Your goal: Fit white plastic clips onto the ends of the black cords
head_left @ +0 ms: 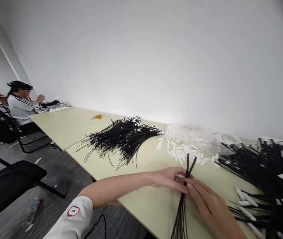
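Clamped in left hand [171, 179] and right hand [207, 202], black strands [181, 212], white pieces [178, 152] beyond, strand pile [124, 136] toward worktop's [153, 202] wall edge.

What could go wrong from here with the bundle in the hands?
The held black strands fan out below the left hand and right hand, so some might slip if the grip loosens. Loose white pieces lie just beyond the fingers and could get scattered. The right wrist is close to the strand pile, so it may snag some.
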Motion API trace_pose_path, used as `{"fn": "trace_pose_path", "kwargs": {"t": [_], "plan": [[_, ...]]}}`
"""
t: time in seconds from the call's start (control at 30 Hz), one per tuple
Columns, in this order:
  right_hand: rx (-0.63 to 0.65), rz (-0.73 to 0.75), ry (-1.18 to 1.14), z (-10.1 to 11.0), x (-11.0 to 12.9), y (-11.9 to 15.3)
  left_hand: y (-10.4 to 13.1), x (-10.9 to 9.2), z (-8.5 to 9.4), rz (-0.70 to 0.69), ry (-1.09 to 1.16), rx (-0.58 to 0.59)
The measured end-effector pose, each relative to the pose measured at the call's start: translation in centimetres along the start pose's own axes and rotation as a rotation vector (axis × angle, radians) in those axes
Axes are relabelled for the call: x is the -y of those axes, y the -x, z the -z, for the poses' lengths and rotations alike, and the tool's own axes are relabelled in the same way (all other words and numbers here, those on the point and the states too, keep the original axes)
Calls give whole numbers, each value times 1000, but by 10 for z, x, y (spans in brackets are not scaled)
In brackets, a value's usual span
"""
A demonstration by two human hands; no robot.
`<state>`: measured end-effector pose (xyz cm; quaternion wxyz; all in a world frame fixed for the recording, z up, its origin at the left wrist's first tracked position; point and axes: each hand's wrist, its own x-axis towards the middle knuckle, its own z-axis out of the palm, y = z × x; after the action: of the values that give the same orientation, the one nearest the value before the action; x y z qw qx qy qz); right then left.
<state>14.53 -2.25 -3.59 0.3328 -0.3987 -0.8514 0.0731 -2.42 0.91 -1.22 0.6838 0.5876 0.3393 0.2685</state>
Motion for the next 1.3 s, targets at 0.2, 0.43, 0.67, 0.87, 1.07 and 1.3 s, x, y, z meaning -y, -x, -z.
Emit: {"fn": "trace_pose_path", "kwargs": {"t": [0.2,0.43,0.67,0.87,1.07,1.3], "plan": [[29,-67,-217,9,13,-4,-5,-16,16,-64,240,-141],[101,-37,-266,9,21,-6,-19,-13,44,4,223,-201],[93,-23,-217,10,16,-6,-20,-19,54,103,174,-90],[79,-173,150,9,-7,-31,-25,-14,56,112,216,-43],[93,-228,270,-8,-27,-75,-26,-13,53,102,251,-20],[131,-168,293,-25,-39,-84,-28,-13,49,128,258,-14]]}}
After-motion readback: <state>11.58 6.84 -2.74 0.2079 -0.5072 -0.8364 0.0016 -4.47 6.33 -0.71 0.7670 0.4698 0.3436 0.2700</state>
